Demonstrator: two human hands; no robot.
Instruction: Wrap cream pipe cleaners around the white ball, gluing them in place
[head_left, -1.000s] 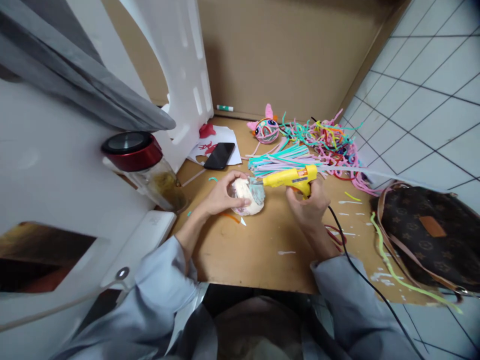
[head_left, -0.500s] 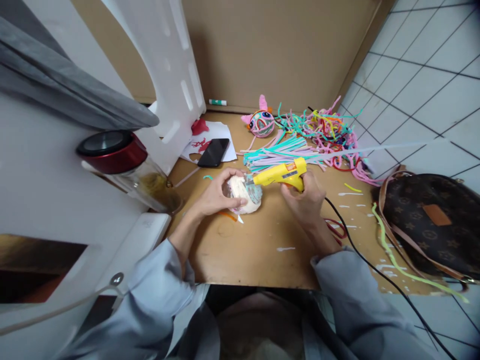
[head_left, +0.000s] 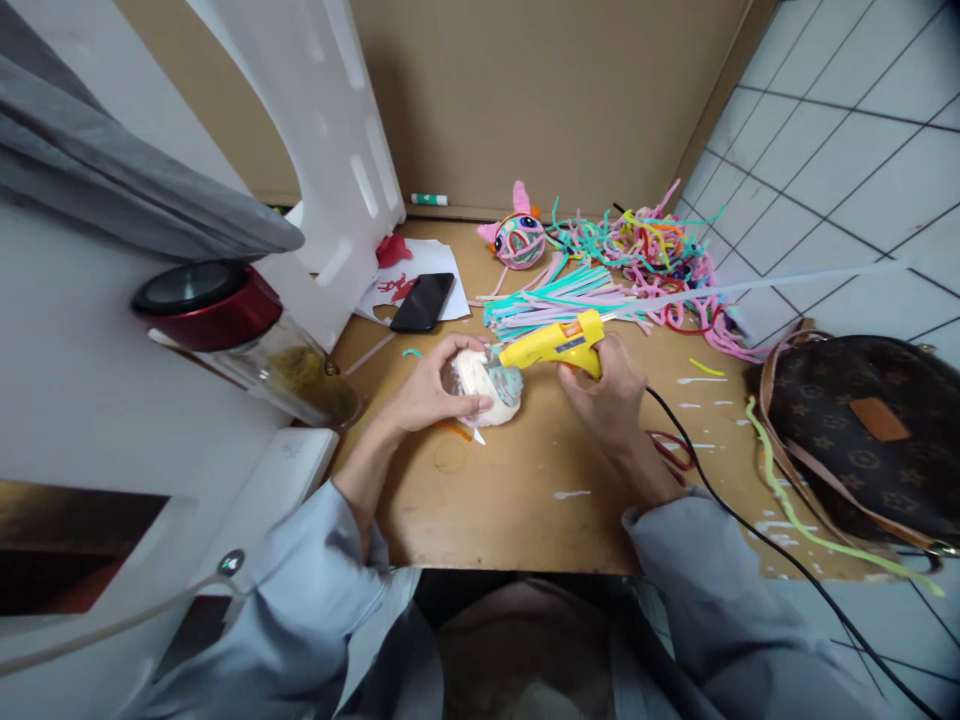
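My left hand (head_left: 431,385) wraps its fingers and thumb around the left side of a ball (head_left: 501,398) partly covered in cream-white strands, its upper right part clear with bluish-green tints. A yellow hot glue gun (head_left: 555,345) is gripped in my right hand (head_left: 606,390). Its nozzle points left and meets the top of the ball; whether it touches the surface I cannot tell. A long translucent glue stick (head_left: 757,287) sticks out of the gun's back end. By the ball's lower edge lie an orange pipe cleaner piece (head_left: 454,431) and a small white scrap (head_left: 479,437).
Behind the ball lie bundled pipe cleaners (head_left: 555,300), a tangled heap (head_left: 652,250), a decorated ball with pink ears (head_left: 520,240) and a phone (head_left: 424,302) on paper. A glass bottle (head_left: 289,370) stands left, a brown bag (head_left: 862,430) right. The gun's black cord (head_left: 720,507) runs lower right.
The glue gun has shifted very slightly left and up with my right hand. The whole view has moved a little; both hands keep their holds.
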